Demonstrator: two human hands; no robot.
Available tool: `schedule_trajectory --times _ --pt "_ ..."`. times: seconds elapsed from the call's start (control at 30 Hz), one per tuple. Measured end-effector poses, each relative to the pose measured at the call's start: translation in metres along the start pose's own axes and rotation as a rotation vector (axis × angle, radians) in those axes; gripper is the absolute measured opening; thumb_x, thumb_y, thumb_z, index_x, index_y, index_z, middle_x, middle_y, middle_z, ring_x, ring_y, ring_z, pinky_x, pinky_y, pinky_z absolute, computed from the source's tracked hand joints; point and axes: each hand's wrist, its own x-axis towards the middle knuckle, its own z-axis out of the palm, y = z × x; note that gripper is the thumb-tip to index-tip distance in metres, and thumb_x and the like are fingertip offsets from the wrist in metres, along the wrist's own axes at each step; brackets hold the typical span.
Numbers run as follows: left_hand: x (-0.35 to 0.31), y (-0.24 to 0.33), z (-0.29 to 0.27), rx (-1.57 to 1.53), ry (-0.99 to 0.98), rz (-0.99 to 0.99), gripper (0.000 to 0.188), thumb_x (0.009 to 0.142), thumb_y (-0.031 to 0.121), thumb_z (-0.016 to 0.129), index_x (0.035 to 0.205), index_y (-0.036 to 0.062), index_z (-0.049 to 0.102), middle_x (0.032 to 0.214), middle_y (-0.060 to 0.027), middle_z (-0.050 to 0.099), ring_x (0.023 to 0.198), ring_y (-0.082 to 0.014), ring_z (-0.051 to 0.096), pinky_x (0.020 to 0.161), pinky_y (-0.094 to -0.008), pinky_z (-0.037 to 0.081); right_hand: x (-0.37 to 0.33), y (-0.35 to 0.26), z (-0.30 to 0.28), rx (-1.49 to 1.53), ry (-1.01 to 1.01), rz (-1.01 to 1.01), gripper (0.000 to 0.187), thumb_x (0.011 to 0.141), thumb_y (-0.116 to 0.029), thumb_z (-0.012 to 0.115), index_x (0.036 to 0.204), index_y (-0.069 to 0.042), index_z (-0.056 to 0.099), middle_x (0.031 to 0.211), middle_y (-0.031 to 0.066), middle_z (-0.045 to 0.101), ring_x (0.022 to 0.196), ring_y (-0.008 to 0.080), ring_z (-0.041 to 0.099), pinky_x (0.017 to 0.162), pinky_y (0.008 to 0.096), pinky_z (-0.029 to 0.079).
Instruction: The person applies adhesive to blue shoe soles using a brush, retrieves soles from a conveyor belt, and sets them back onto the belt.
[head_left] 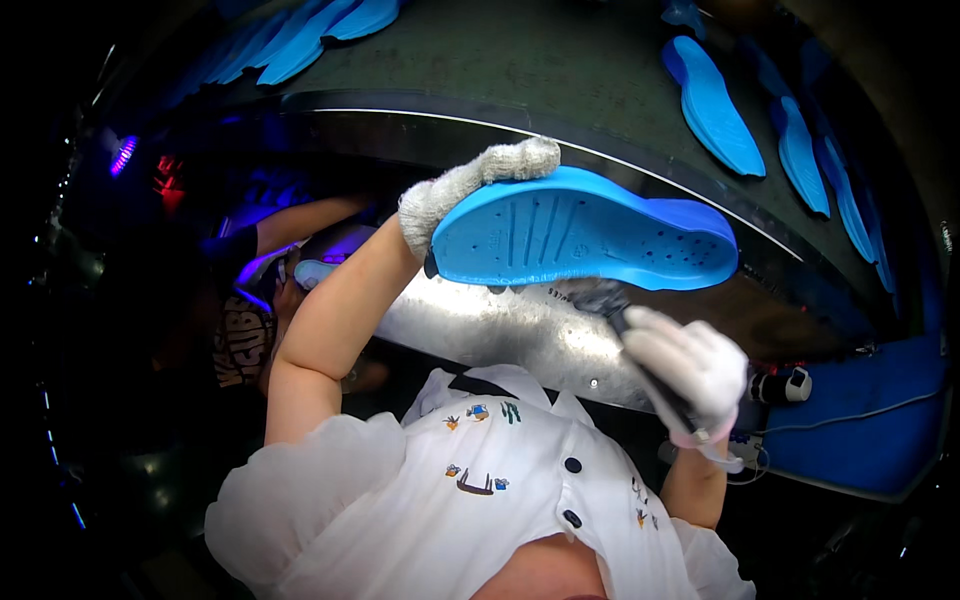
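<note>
A bright blue shoe sole [590, 232], grooved at one end and dotted with small holes at the other, is held up in front of me. My left hand [468, 188], in a grey knit glove, grips its left end with the fingers along the far edge. My right hand [690, 365], in a white glove, is closed round the dark handle of a brush [603, 300]. The blurred bristles are at the sole's near edge; whether they touch it, I cannot tell.
Beyond the sole a dark green conveyor belt [520, 60] carries blue soles [715, 110] at right and more soles [300, 40] at far left. A metal ledge [500, 335] runs below it. A co-worker's arm [310, 222] shows at left. A cable [850, 418] crosses a blue surface at right.
</note>
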Motion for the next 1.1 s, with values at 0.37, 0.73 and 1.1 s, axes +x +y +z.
schedule_trajectory --times 0.37,0.73,1.1 --pt "0.011 -0.018 0.000 -0.252 -0.138 0.033 0.078 0.082 0.064 0.076 0.140 0.0128 0.061 0.134 -0.0201 0.063 0.115 -0.0333 0.068 0.092 -0.0449 0.062 0.013 -0.007 0.027 0.141 -0.069 0.100 0.028 0.074 -0.014 0.076 0.101 -0.011 0.075 0.109 0.0061 0.076 0.067 0.0217 0.063 0.063 0.0327 0.053" --pt "0.024 -0.027 0.039 -0.812 -0.555 0.028 0.117 0.078 0.092 0.052 0.158 0.0087 0.038 0.139 -0.0368 0.053 0.102 -0.0466 0.069 0.077 -0.0528 0.064 0.032 -0.042 0.052 0.420 0.087 0.172 0.030 0.072 -0.003 0.086 0.101 -0.007 0.077 0.088 0.0076 0.076 0.067 0.0239 0.066 0.065 0.0322 0.053" --pt "0.053 0.002 0.032 -0.699 -0.557 0.008 0.119 0.078 0.091 0.054 0.152 -0.0013 0.038 0.122 -0.0324 0.062 0.097 -0.0414 0.072 0.064 -0.0492 0.067 0.018 -0.043 0.052 0.698 0.159 0.200 0.031 0.070 -0.002 0.088 0.099 -0.005 0.077 0.094 0.0075 0.078 0.076 0.0220 0.069 0.071 0.0321 0.056"
